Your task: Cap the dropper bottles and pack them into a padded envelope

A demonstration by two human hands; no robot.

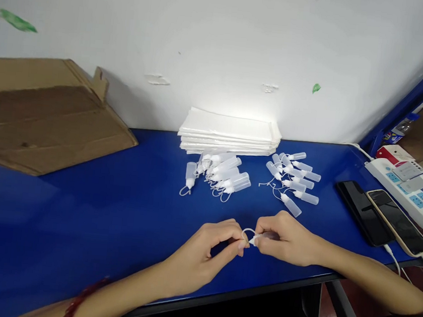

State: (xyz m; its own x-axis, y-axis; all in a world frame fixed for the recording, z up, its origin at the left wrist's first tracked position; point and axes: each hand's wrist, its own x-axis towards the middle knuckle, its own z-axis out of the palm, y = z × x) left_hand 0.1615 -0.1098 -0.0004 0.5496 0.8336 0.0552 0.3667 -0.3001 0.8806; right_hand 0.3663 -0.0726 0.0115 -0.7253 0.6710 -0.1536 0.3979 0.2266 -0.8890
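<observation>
My right hand (pixel 286 238) is closed round a small translucent dropper bottle (pixel 264 237), held sideways above the blue table (pixel 78 225). My left hand (pixel 205 255) pinches the bottle's white tethered cap (pixel 246 237) at its tip. Both hands meet near the table's front edge. Behind them lie two heaps of the same small bottles: one pile (pixel 219 175) at the centre and another (pixel 294 181) to its right. A single bottle (pixel 190 175) lies just left of the centre pile.
A stack of white sheets (pixel 231 134) rests against the wall. A flattened cardboard box (pixel 40 112) covers the table's left. Two phones (pixel 381 215) on cables and a white power strip (pixel 410 192) sit at the right. A blue shelf frame (pixel 407 105) rises beyond.
</observation>
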